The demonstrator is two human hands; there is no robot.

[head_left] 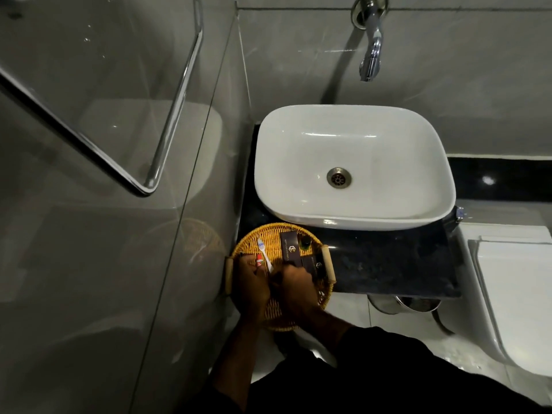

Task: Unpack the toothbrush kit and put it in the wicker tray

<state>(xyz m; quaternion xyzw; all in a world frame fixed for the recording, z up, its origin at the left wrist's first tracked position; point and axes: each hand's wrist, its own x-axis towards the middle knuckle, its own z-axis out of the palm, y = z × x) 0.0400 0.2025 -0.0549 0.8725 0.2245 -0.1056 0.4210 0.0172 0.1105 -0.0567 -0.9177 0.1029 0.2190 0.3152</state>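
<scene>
A round wicker tray (270, 228) with two wooden handles sits at the counter's front left corner. In it a white toothbrush (264, 254) with blue bristles lies slanted, head toward the far left. Its handle end runs in under my right hand (294, 286), whose fingers are closed around it. My left hand (252, 286) is beside it over the tray's left part. Its fingertips pinch a small red and white toothpaste tube (259, 260). Both hands cover the tray's near half.
Two dark printed boxes (290, 248) (312, 264) and a small dark bottle (305, 242) lie in the tray's right part. A white basin (352, 162) stands on the black counter (388, 261) under a chrome tap (372, 55). Glass shower panel at left, toilet (513, 294) at right.
</scene>
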